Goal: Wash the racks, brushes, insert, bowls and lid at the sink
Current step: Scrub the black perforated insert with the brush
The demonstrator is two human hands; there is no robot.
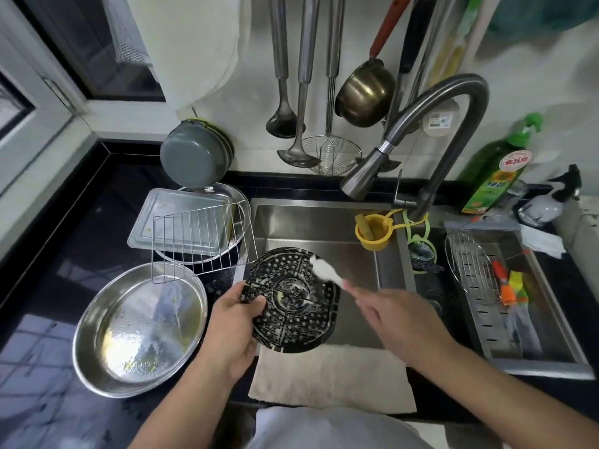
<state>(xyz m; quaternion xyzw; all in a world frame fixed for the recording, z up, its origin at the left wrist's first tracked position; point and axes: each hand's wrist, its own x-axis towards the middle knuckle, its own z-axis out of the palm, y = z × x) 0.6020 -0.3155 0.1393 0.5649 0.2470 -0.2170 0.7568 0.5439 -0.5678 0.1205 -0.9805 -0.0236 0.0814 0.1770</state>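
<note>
The left hand [238, 314] is curled round the left rim of the black perforated insert [293, 299], thumb on its upper face, fingers hidden beneath; the insert is held over the sink [324, 222], tilted so that its face is turned up towards the camera, its near edge above the pale cloth [330, 377] draped on the sink's front; soap streaks are seen across its holes; the right hand [393, 314] is closed on the handle of a white brush [324, 270], though the grip is blurred and the fingers can hardly be told apart; the brush's long axis runs from the hand up and left, its head laid on the insert's upper right part; a wire rack [201, 241] is propped on the counter to the left, across a steel bowl [139, 332] and a tray [181, 222].
</note>
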